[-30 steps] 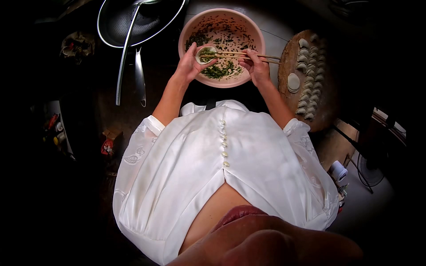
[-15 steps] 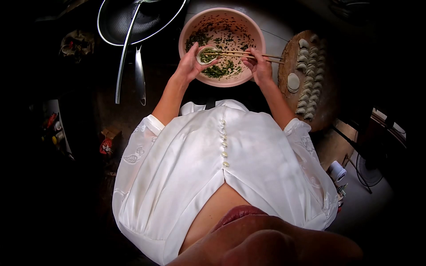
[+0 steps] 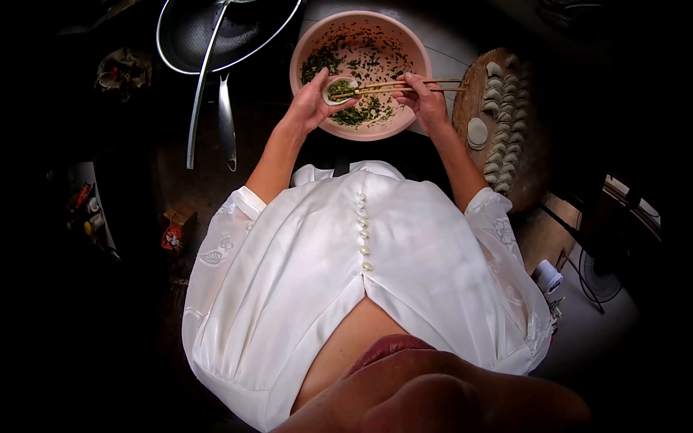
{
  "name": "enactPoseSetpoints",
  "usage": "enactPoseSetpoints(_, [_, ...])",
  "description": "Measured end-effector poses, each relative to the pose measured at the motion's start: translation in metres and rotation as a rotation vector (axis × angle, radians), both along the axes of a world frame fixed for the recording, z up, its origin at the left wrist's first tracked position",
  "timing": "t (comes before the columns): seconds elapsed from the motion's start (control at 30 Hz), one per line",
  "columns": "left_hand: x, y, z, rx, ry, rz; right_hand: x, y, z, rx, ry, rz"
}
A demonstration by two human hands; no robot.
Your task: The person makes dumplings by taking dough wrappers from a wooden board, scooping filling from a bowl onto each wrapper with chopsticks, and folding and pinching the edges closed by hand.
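Observation:
A round dumpling wrapper (image 3: 351, 99) with chopped green filling (image 3: 340, 89) on it lies cupped in my left hand (image 3: 312, 105), over the left side of a pink bowl (image 3: 426, 68). My right hand (image 3: 426, 102) grips a pair of wooden chopsticks (image 3: 393, 87). Their tips touch the filling, and their back ends point right, past the bowl's rim. More chopped greens (image 3: 364, 112) cling to the bowl's wall and lie on its bottom.
At the right, a round wooden board (image 3: 473, 79) carries rows of folded dumplings (image 3: 505, 123) and a small stack of wrappers (image 3: 477, 133). A dark pan (image 3: 249, 36) with a long-handled utensil (image 3: 204, 79) across it stands at the upper left, near another metal handle (image 3: 227, 126).
My right hand has shifted slightly right. The chopsticks have changed their slant, with the tips still at the filling. My left hand has stayed almost in place.

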State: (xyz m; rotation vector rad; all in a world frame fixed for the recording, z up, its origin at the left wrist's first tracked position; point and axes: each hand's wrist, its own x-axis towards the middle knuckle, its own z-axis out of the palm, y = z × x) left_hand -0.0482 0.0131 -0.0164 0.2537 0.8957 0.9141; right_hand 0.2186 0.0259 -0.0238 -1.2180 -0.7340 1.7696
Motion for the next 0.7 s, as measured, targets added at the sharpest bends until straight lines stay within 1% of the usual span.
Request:
enactPoseSetpoints(0.17, [-0.005, 0.003, -0.008, -0.011, -0.064, -0.044, 0.001, 0.003, 0.007, -0.07, 0.015, -0.025])
enactPoseSetpoints(0.23, [-0.002, 0.003, -0.001, -0.02, -0.1, -0.061, 0.003, 0.003, 0.004, -0.08, 0.038, -0.042])
enactPoseSetpoints(0.3, [0.002, 0.002, 0.008, -0.014, 0.025, -0.003, 0.003, 0.004, -0.005, -0.091, 0.015, -0.055])
enactPoseSetpoints(0.4, [0.002, 0.002, 0.005, 0.013, 0.021, 0.01, 0.004, 0.005, -0.01, -0.112, 0.033, -0.058])
enactPoseSetpoints(0.63, [0.0, 0.005, -0.001, -0.014, -0.042, -0.003, 0.001, 0.006, -0.005, -0.095, 0.035, -0.055])
enactPoseSetpoints(0.7, [0.001, 0.004, 0.0, -0.005, -0.004, 0.023, 0.004, 0.005, 0.006, -0.075, 0.045, -0.128])
